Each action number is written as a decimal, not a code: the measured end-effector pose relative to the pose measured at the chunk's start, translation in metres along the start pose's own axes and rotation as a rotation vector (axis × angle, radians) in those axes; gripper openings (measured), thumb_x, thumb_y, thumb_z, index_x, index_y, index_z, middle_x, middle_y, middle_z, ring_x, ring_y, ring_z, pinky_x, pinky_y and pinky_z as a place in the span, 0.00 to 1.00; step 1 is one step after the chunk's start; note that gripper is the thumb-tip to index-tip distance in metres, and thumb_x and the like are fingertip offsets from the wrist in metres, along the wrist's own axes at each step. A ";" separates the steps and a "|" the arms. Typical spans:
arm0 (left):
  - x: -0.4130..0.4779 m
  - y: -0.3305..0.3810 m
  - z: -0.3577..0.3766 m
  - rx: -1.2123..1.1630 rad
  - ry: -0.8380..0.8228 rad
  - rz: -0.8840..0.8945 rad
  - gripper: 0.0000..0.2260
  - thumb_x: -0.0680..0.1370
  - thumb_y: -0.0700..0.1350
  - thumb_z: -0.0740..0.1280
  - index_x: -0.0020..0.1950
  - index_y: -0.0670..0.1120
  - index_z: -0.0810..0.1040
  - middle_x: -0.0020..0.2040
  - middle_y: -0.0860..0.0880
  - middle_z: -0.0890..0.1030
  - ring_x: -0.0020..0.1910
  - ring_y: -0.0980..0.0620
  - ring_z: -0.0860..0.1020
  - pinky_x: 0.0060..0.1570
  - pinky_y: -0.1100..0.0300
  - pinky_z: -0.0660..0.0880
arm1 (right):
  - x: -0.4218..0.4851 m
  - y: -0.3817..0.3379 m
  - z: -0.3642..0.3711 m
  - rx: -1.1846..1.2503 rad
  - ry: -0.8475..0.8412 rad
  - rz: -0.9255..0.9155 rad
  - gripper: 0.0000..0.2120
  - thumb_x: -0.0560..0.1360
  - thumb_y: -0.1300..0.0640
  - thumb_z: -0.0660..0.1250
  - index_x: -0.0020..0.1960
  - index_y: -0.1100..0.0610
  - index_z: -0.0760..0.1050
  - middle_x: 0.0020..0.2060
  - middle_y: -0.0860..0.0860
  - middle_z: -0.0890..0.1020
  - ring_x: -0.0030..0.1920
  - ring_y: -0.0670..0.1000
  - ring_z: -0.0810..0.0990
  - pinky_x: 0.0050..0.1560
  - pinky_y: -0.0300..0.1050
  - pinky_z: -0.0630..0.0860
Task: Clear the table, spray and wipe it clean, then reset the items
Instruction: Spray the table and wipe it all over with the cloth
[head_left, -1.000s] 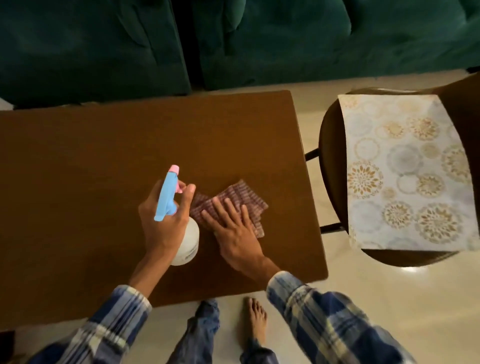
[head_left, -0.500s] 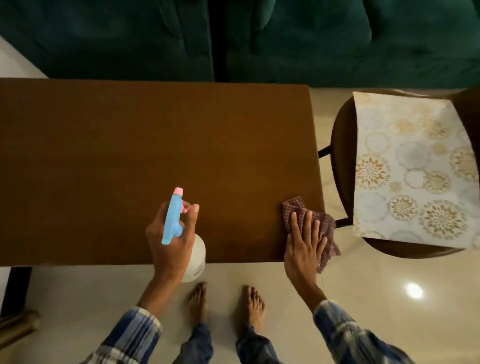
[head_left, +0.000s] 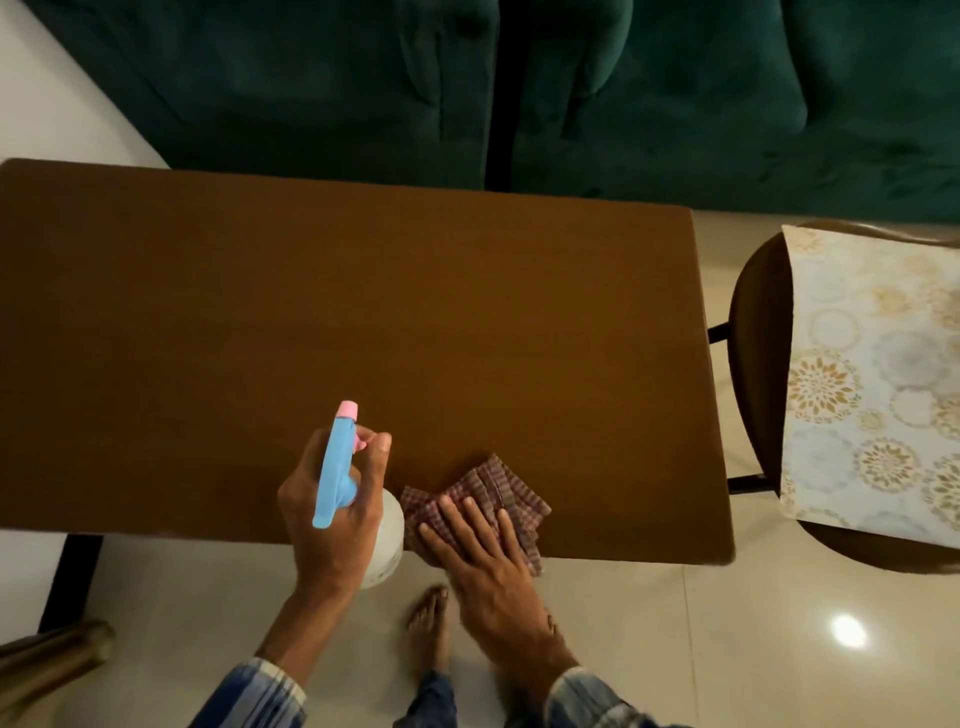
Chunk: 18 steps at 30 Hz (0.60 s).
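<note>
Wiping stage. Right hand (head_left: 488, 561) lies flat, fingers straight and slightly spread, pressing the checked cloth (head_left: 501, 486) onto the wooden table (head_left: 363, 312); the cloth reaches beyond the fingertips. Left hand (head_left: 332, 525), just beside those fingers, curls round the spray bottle (head_left: 337, 467). Recommended: even pressure, overlapping strokes, clear of the bottle.

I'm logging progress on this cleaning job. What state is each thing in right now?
Left hand: curled round the spray bottle.
Right hand: fingers straight, pressing the cloth.
Spray bottle: upright, held over the table's near edge.
Cloth: rumpled, flat on the table by that edge.
Patterned mat: spread on the chair.
</note>
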<state>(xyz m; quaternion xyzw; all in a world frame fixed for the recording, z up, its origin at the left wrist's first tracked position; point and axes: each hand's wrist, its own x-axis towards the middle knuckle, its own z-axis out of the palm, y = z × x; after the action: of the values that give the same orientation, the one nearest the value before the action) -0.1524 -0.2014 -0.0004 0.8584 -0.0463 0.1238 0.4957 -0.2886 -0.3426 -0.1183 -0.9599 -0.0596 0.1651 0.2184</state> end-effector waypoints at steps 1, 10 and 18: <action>-0.001 0.002 0.002 -0.022 -0.003 0.006 0.08 0.78 0.48 0.69 0.50 0.44 0.77 0.40 0.55 0.79 0.37 0.58 0.80 0.38 0.67 0.78 | -0.009 0.018 -0.001 -0.055 0.038 0.009 0.37 0.80 0.57 0.56 0.82 0.38 0.42 0.83 0.42 0.40 0.82 0.51 0.38 0.78 0.60 0.36; -0.038 0.033 0.063 -0.174 -0.107 -0.055 0.20 0.79 0.58 0.65 0.56 0.41 0.78 0.48 0.50 0.82 0.44 0.50 0.82 0.44 0.60 0.80 | -0.056 0.142 -0.030 0.154 0.310 0.638 0.27 0.84 0.44 0.42 0.83 0.42 0.49 0.83 0.46 0.45 0.83 0.50 0.39 0.80 0.65 0.41; -0.057 0.047 0.101 -0.216 -0.217 -0.122 0.27 0.76 0.67 0.63 0.63 0.48 0.73 0.50 0.64 0.77 0.47 0.56 0.79 0.44 0.72 0.75 | -0.057 0.152 -0.037 0.185 0.356 0.609 0.27 0.84 0.43 0.40 0.83 0.43 0.48 0.83 0.47 0.43 0.82 0.48 0.36 0.80 0.59 0.34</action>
<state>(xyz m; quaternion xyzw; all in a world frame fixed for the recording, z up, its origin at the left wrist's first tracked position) -0.2000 -0.3145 -0.0235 0.8097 -0.0605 -0.0058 0.5838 -0.3227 -0.5043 -0.1375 -0.9236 0.2831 0.0574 0.2520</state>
